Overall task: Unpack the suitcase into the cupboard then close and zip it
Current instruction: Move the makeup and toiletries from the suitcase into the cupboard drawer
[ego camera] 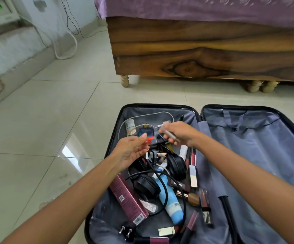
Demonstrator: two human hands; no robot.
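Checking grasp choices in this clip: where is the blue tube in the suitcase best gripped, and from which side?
Grip the blue tube round its lower half, near the wide end, coming from above. It lies flat and slanted, and a black cable crosses its upper half, so the lower part is the freest. Judged from one view only.

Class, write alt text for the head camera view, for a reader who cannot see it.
Two bare hands hover over an open suitcase on a tiled floor: the right hand holds a slim silver tube, the left hand is open, palm up. The left half holds black headphones, cables, a blue bottle and cosmetics; a wooden bed stands behind.
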